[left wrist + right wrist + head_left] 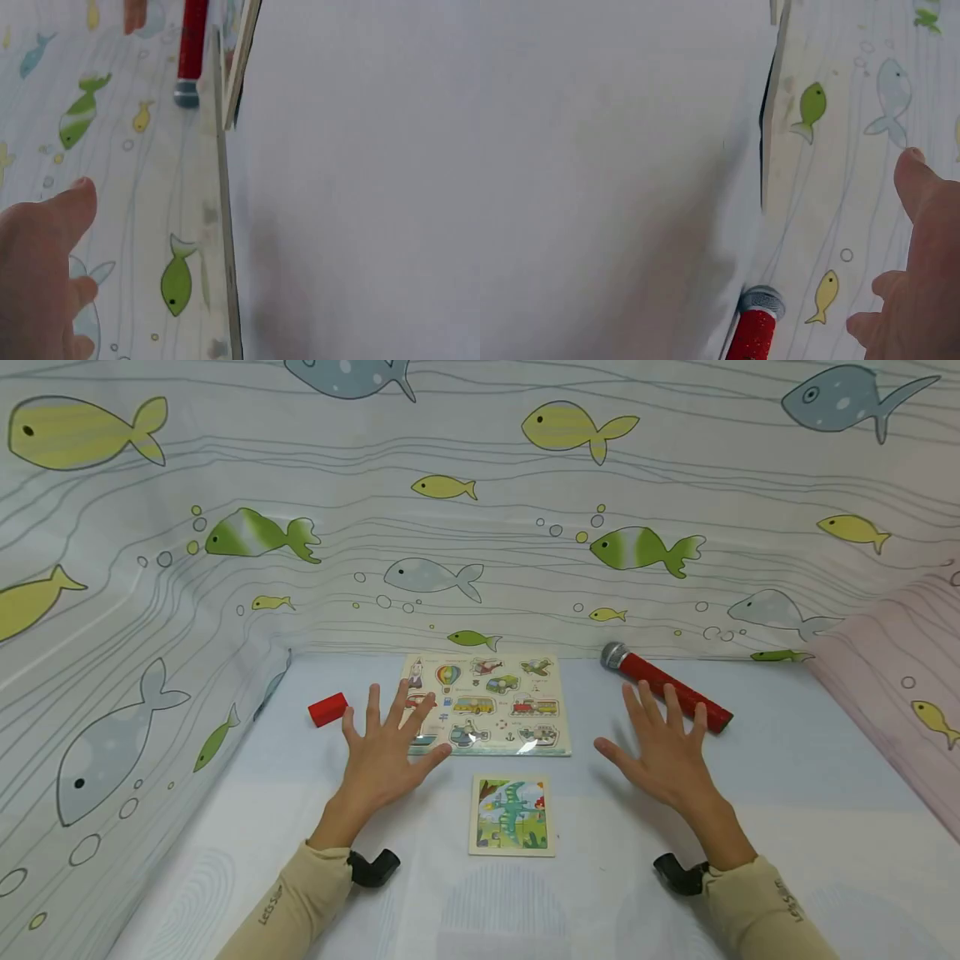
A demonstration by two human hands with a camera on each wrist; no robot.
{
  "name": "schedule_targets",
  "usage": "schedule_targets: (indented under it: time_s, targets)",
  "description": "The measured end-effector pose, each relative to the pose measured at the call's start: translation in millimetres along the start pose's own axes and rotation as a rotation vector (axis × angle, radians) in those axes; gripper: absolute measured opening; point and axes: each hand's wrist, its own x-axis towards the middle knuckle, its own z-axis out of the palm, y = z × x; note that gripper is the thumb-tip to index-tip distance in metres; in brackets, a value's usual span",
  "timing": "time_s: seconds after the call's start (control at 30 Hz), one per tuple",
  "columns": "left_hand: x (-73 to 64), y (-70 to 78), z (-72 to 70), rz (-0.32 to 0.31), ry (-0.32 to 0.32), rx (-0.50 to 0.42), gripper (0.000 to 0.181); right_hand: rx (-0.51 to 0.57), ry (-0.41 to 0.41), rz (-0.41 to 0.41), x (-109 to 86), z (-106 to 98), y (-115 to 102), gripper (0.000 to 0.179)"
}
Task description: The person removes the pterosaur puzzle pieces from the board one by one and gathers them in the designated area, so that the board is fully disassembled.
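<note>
My left hand (381, 768), fingers spread and holding nothing, hovers at the left of a large vehicle puzzle board (502, 722) and overlaps its lower left corner in the head view. A small red block (327, 710) lies just beyond its fingertips to the left. On the other side my right hand (667, 760) is spread too, with nothing in it. Behind its fingers a red toy microphone (660, 681) with a silver head lies slanted. Between the hands, nearer me, sits a small square puzzle (513, 816) picturing a green winged creature.
A pale patterned cloth covers the table (585, 902). Fish-printed curtain walls (510, 527) rise at the back and sides. Black wrist-worn devices (373, 868) stick out from both sleeves. In the right wrist view the microphone (756, 326) appears at the bottom.
</note>
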Motion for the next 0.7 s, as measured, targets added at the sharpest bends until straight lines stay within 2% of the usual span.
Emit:
schedule_targets:
  time_s: [0.2,0.4,0.53,0.7]
  targets:
    - [-3.7,7.6,3.5,0.081,0.025,-0.089,0.076,0.145,-0.045,-0.003,1.6,4.4,-8.3,0.094]
    - [-8.2,21.2,9.8,0.166,0.018,-0.119,0.062,0.234,-0.077,-0.035,-0.2,15.6,-18.8,0.091]
    - [-12.6,30.2,12.9,0.227,-0.039,-0.129,0.06,0.278,-0.09,-0.065,-1.6,21.4,-27.9,0.089]
    - [-19.6,36.9,18.0,0.307,-0.144,-0.11,0.072,0.306,-0.111,-0.102,-3.6,25.4,-37.8,0.086]
